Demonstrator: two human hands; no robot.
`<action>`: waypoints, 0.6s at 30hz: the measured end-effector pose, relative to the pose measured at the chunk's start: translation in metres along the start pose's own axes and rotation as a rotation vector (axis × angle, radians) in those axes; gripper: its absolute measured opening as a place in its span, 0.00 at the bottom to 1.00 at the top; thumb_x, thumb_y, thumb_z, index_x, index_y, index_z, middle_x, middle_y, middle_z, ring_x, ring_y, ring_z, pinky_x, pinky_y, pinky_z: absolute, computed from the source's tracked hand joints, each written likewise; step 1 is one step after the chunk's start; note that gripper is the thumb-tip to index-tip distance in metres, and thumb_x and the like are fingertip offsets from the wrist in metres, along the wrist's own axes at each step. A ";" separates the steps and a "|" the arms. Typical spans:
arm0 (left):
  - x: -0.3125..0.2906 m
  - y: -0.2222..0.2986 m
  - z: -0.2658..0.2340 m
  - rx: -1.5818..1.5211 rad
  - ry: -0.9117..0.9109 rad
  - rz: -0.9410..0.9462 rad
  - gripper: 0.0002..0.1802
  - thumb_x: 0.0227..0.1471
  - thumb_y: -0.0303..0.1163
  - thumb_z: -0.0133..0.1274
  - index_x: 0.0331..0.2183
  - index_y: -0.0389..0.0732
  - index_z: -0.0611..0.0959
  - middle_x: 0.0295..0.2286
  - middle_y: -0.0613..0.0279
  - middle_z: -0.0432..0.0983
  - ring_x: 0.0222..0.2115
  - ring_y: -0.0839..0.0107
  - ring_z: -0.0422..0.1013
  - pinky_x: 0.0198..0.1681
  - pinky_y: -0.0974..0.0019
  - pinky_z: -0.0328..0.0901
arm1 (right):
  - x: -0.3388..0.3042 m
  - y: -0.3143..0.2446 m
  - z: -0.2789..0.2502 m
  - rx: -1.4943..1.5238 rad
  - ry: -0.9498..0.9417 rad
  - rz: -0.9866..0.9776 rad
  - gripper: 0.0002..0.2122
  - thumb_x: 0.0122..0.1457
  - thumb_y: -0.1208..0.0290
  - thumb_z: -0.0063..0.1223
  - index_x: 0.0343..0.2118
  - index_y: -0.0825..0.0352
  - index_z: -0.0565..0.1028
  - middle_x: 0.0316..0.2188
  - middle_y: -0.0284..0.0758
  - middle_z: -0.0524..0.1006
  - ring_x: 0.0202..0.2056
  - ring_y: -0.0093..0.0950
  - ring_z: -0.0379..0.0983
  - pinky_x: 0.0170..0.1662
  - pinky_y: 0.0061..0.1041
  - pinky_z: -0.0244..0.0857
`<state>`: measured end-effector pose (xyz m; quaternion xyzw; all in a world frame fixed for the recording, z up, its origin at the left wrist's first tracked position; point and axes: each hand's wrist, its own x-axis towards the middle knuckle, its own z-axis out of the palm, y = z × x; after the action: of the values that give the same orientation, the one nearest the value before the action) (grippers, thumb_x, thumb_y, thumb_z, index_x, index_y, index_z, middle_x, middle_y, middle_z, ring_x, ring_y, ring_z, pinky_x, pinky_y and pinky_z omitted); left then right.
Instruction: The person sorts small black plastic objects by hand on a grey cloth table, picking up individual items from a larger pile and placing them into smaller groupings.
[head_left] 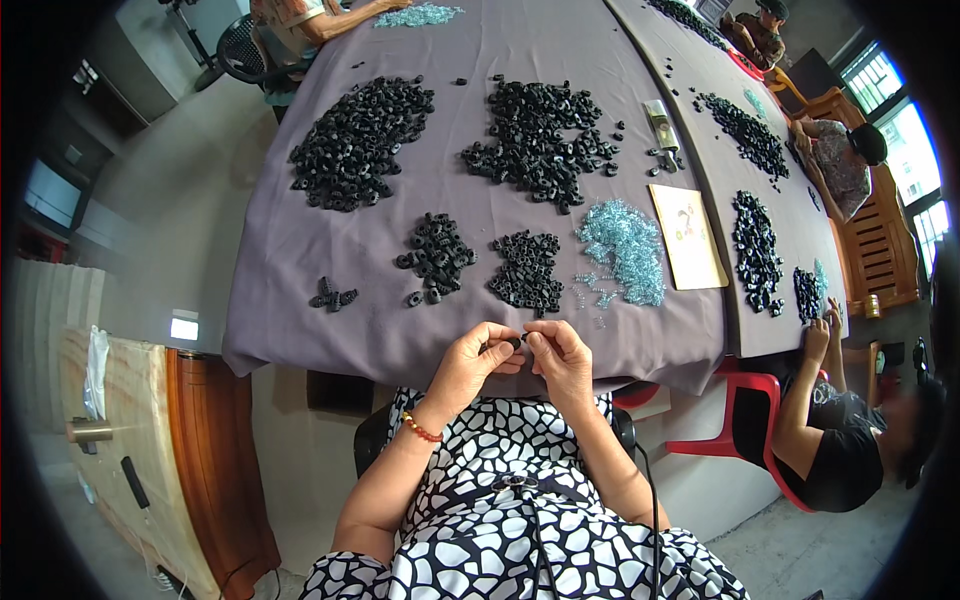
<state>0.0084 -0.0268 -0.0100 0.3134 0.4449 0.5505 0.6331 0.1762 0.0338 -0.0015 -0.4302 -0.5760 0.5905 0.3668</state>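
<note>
At the table's near edge, my left hand (477, 358) is closed on a small black plastic part (513, 342). My right hand (560, 362) meets it with thumb and finger pinched at another tiny dark piece (526, 337), whose kind is too small to make out. Just beyond the hands lie a small heap of black parts (527, 272) and a second heap of rounder black parts (437, 252). A few joined-looking black pieces (333, 294) sit off to the left. To the right spreads a pile of clear bluish springs (625, 250).
Two large heaps of black parts (362, 143) (540, 138) cover the middle of the grey-clothed table (300, 250). A pale card (689, 237) and a tube (661, 127) lie at right. Other people work around the tables, one on a red chair (735, 420).
</note>
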 end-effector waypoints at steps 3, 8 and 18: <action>0.000 -0.003 -0.002 -0.009 -0.007 0.007 0.13 0.68 0.30 0.50 0.50 0.33 0.77 0.42 0.59 0.78 0.43 0.72 0.78 0.49 0.67 0.76 | 0.000 0.001 0.001 0.061 -0.022 0.031 0.06 0.67 0.73 0.57 0.44 0.67 0.79 0.31 0.25 0.77 0.27 0.11 0.68 0.29 0.13 0.65; -0.001 -0.004 -0.001 -0.037 0.006 0.030 0.13 0.68 0.30 0.50 0.48 0.32 0.77 0.40 0.60 0.78 0.40 0.74 0.78 0.45 0.70 0.76 | 0.001 -0.003 0.001 0.038 -0.059 0.069 0.07 0.67 0.72 0.57 0.44 0.67 0.79 0.32 0.25 0.78 0.28 0.12 0.69 0.29 0.13 0.65; -0.001 -0.003 0.002 -0.012 0.022 0.038 0.12 0.68 0.29 0.50 0.48 0.32 0.78 0.40 0.59 0.79 0.39 0.74 0.79 0.44 0.70 0.77 | -0.001 -0.012 0.001 -0.224 -0.033 0.067 0.07 0.66 0.71 0.58 0.42 0.69 0.78 0.30 0.28 0.79 0.28 0.14 0.70 0.29 0.16 0.67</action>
<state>0.0118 -0.0283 -0.0118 0.3120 0.4426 0.5682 0.6196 0.1749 0.0333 0.0105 -0.4775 -0.6296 0.5415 0.2870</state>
